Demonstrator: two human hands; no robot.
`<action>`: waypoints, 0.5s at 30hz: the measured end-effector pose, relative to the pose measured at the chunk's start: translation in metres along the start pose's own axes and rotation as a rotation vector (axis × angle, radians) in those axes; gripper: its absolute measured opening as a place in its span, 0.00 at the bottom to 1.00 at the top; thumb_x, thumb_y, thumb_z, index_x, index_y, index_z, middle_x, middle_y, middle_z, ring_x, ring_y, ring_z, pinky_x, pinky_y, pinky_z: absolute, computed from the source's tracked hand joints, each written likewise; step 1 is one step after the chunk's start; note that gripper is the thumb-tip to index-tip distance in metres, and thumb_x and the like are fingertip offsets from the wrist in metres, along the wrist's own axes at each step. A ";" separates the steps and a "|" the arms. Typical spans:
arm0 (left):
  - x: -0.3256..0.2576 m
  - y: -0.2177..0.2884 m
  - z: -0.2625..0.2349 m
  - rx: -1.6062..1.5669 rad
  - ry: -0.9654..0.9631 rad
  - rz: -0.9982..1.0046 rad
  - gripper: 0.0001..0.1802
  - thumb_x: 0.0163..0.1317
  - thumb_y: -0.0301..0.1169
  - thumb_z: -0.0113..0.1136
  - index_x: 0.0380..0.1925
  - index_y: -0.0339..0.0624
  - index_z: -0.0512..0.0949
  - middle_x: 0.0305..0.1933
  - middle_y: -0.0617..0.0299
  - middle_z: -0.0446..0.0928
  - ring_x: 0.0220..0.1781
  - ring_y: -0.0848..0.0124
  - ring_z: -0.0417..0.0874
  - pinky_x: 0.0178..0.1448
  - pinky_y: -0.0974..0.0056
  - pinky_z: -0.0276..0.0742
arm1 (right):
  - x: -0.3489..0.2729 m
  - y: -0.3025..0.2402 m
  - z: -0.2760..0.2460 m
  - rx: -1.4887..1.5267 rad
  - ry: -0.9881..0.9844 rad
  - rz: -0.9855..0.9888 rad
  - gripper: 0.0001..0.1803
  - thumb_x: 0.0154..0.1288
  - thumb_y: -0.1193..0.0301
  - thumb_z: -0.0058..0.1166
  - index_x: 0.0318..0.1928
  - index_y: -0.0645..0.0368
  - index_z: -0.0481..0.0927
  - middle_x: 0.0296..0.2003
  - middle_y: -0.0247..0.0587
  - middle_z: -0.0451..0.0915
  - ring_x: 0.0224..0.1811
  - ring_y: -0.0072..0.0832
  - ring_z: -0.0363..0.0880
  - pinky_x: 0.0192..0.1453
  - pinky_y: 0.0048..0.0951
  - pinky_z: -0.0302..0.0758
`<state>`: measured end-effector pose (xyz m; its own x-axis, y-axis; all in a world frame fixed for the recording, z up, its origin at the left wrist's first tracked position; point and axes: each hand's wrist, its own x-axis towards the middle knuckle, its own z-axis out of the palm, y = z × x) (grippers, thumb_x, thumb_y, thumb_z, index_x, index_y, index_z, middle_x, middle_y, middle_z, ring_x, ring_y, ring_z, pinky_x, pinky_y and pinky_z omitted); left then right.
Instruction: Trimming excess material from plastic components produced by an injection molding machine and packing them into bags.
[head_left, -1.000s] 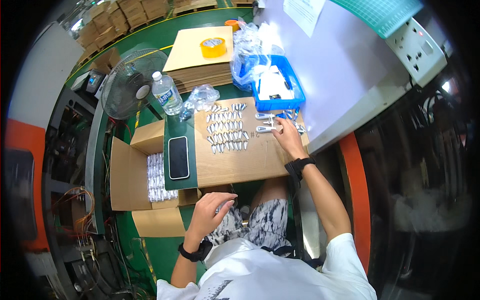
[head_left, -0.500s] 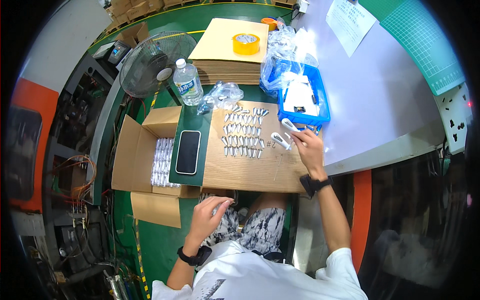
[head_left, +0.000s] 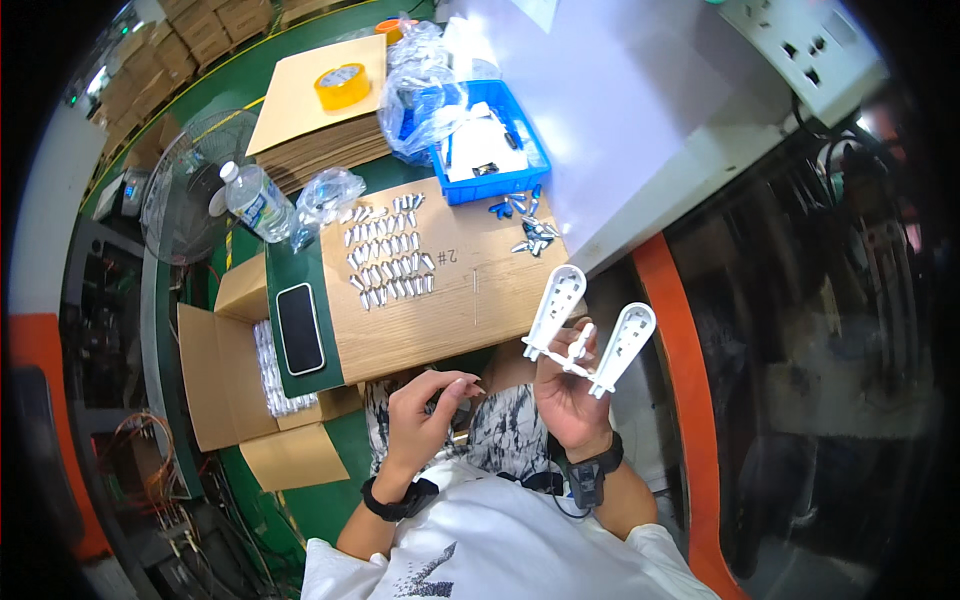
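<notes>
My right hand [head_left: 570, 405] is closed around the middle of a white plastic moulding [head_left: 575, 352], held off the table's near right corner. Its two long paddle-shaped pieces with small holes are joined by a thin cross runner. Over my lap, my left hand [head_left: 425, 415] has its fingers curled toward the thumb; whatever lies between them is too small to make out. Rows of small silvery pieces [head_left: 390, 245] lie on the brown cardboard sheet [head_left: 425, 330]. More loose silver and blue pieces [head_left: 535, 235] lie at its right, and a thin metal rod [head_left: 476, 295] rests nearby.
A blue bin [head_left: 500, 185] with white contents stands at the back right. Left of the sheet are a phone [head_left: 300, 328], a water bottle [head_left: 260, 205] and a plastic bag [head_left: 328, 200]. An open carton [head_left: 215, 375] holds wrapped pieces. Yellow tape [head_left: 342, 87] sits on stacked cardboard [head_left: 310, 145].
My right hand has drawn back from beside the blue bin toward me, lifting the white moulding off the sheet's right side. The view has swung right. My left hand stays curled over my lap.
</notes>
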<state>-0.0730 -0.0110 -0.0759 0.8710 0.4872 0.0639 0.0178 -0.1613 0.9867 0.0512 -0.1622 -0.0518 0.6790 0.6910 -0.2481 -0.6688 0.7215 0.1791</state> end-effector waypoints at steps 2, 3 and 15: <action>-0.004 0.009 -0.002 0.013 0.004 0.042 0.07 0.63 0.25 0.57 0.36 0.35 0.82 0.33 0.57 0.84 0.36 0.68 0.85 0.42 0.68 0.78 | -0.006 0.009 0.004 -0.148 0.037 -0.119 0.04 0.66 0.77 0.53 0.40 0.62 0.77 0.32 0.35 0.73 0.30 0.19 0.73 0.36 0.19 0.76; -0.006 0.014 -0.004 0.024 0.029 0.079 0.06 0.63 0.24 0.58 0.36 0.35 0.82 0.33 0.57 0.84 0.36 0.68 0.85 0.42 0.68 0.78 | -0.008 0.013 0.003 -0.392 0.048 -0.235 0.03 0.66 0.77 0.52 0.40 0.63 0.77 0.31 0.35 0.73 0.30 0.19 0.74 0.36 0.19 0.75; -0.015 0.052 -0.016 0.191 -0.006 0.579 0.15 0.44 0.23 0.73 0.34 0.41 0.81 0.32 0.62 0.83 0.31 0.65 0.82 0.35 0.65 0.75 | -0.014 0.019 0.005 -0.843 -0.405 -0.377 0.08 0.63 0.76 0.60 0.42 0.61 0.84 0.32 0.40 0.75 0.33 0.28 0.73 0.34 0.24 0.73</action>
<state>-0.0927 -0.0132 -0.0233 0.7683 0.2692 0.5807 -0.3722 -0.5503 0.7475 0.0303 -0.1581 -0.0405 0.8372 0.5006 0.2205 -0.2791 0.7376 -0.6149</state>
